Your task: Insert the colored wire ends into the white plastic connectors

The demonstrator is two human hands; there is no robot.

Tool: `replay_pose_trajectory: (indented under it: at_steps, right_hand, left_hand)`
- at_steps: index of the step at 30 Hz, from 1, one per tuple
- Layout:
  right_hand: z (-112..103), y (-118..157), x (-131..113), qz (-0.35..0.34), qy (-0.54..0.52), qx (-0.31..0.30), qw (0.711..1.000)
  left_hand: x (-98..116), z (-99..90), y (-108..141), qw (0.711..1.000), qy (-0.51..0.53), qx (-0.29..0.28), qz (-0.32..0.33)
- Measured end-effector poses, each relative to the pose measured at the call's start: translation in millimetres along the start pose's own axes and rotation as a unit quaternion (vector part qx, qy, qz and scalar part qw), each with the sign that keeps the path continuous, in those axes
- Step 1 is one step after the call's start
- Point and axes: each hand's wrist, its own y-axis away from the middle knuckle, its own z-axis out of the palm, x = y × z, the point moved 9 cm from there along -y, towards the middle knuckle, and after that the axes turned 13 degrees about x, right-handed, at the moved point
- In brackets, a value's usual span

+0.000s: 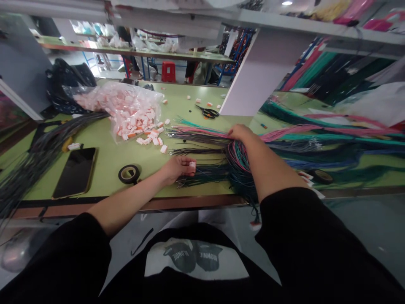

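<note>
Between the fingertips of my left hand (177, 169) is a small white connector housing (192, 165), with a thin wire running from it to the right. My right hand (242, 134) rests on the pink wires (210, 131) of a laid-out bundle, fingers bent down; whether it grips one is hidden. Grey, black and dark green wires (211, 173) lie in rows below, their bare ends pointing left. A coiled loop of mixed wires (238, 156) hangs under my right wrist. Loose white and orange housings (153, 136) spill from a clear plastic bag (126, 101) beyond my left hand.
A phone (75, 172) and a roll of black tape (128, 173) lie at left, near grey wires (50, 143). Scissors (207, 111) lie at the back beside a white upright panel (253, 76). Long coloured wires (316, 131) stretch right, with another tape roll (322, 176) nearby.
</note>
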Motion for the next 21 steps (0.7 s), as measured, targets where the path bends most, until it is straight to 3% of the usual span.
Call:
replay_pose_trajectory:
  at_steps: [4,21]
  right_hand:
    - [7.9,7.9,0.8,0.044,0.1,-0.048,0.993]
    - [8.8,10.1,1.7,0.037,0.094,-0.007,0.995]
  left_hand:
    - [-0.8,-1.5,-1.2,1.0,0.004,0.003,-0.003]
    - [-0.7,-0.5,-1.9,1.0,0.004,0.003,0.001]
